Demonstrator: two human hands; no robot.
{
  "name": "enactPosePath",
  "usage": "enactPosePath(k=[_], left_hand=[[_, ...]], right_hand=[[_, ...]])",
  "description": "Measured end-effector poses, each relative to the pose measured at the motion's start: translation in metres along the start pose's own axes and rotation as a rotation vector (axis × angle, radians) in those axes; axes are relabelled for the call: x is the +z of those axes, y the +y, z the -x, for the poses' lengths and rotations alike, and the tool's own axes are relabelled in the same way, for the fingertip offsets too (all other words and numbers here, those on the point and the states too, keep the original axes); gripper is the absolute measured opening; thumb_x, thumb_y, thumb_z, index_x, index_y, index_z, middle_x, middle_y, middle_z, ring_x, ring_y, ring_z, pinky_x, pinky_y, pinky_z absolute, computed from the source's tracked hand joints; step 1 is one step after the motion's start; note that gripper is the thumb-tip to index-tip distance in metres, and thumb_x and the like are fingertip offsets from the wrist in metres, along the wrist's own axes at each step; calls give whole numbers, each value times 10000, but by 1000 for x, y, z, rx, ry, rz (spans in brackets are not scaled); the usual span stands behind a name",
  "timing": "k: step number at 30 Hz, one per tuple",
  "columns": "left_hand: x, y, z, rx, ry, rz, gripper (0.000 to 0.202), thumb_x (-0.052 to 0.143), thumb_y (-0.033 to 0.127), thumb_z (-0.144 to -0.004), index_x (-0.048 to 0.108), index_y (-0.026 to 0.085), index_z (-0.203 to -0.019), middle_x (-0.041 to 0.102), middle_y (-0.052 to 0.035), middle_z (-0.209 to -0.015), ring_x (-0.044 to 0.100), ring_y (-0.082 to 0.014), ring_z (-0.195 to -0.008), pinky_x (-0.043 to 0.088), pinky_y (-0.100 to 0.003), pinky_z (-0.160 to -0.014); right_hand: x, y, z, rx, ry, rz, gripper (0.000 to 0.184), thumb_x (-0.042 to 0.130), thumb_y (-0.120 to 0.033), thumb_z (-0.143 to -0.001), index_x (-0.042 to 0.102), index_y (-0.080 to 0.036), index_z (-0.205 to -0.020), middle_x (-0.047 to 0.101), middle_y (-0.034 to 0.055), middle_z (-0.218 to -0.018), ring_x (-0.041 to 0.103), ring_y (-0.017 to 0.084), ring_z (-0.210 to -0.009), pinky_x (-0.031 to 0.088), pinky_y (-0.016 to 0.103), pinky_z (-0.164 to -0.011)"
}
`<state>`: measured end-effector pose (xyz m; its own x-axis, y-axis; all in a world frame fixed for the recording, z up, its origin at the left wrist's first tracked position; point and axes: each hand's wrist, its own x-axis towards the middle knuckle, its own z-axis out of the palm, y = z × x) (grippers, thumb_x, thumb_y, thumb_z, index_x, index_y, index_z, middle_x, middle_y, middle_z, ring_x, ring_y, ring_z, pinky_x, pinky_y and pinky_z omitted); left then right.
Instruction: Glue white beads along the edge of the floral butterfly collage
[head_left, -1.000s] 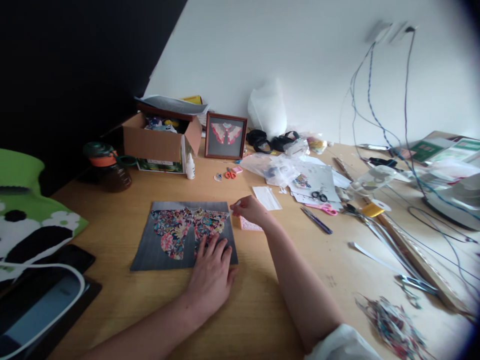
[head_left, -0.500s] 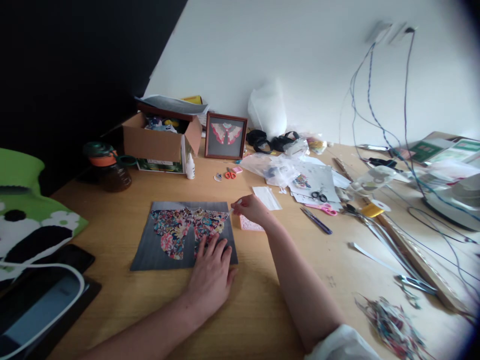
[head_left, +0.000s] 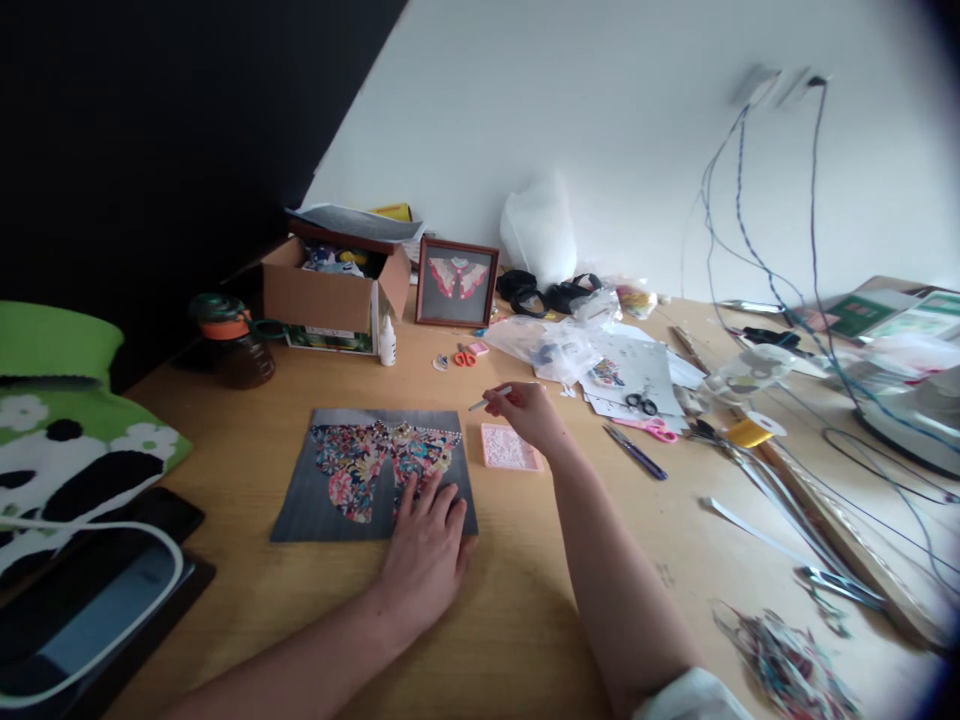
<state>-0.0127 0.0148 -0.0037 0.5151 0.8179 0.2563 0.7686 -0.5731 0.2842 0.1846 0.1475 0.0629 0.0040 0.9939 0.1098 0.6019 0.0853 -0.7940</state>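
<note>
My left hand (head_left: 426, 540) lies flat with its fingers spread on the lower right part of a dark grey sheet (head_left: 300, 510). On that sheet is a floral fabric wing-shaped piece (head_left: 351, 468), with a row of small pearl-like beads (head_left: 439, 433) along its upper edge. My right hand (head_left: 525, 412) pinches a thin white stick (head_left: 491, 398), pen-like, its tip pointing left above the table. Below this hand sits a small pink tray (head_left: 510, 448) with a whitish patterned surface or contents too fine to make out.
At the back stand a cardboard box (head_left: 319, 295), a small white bottle (head_left: 387, 342) and a framed wing picture (head_left: 456, 283). Orange scissors (head_left: 465, 356), papers, pink-handled scissors (head_left: 656, 430) and a dark seam-ripper-like tool (head_left: 636, 453) lie around. A dark bottle (head_left: 236, 345) stands left.
My right hand has moved right, off the sheet's upper right corner to above the pink tray, carrying the white stick. The left hand stays on the sheet. The view has shifted slightly.
</note>
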Motion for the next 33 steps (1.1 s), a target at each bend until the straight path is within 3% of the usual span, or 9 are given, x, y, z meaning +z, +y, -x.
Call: enactPosePath(k=[11,20,27,33], left_hand=[[1,1,-5,3,77,28,223,579,226,-879,643,126,-1067,613,-118,-1208,436,-326,-1299,222,-583,-1157],[1,2,-9,-13,97,68,180,555,182,-854,641,140,-1007,624,-98,-1139,465,-318,-1276,283,-594,-1135],[4,1,-9,-8,112,43,221,491,219,-892,644,154,-1037,631,-94,-1164,474,-319,-1269,336,-611,-1098],[10,-7,-6,76,184,-43,272,470,267,-923,641,172,-1112,633,-78,-1225,502,-312,-1236,373,-578,-1057]], right_hand=[[-9,1,-1,-31,106,-158,254,608,-379,-773,713,-166,-864,719,68,-698,679,194,-663,512,302,-636],[-5,30,17,68,341,-322,314,673,-425,-683,689,-170,-865,720,73,-695,697,230,-697,533,340,-663],[1,60,46,94,608,-94,379,562,-559,-837,618,-185,-809,696,55,-661,678,210,-659,488,302,-633],[13,66,52,54,632,37,372,497,-538,-906,574,-194,-789,649,21,-621,610,164,-561,428,245,-525]])
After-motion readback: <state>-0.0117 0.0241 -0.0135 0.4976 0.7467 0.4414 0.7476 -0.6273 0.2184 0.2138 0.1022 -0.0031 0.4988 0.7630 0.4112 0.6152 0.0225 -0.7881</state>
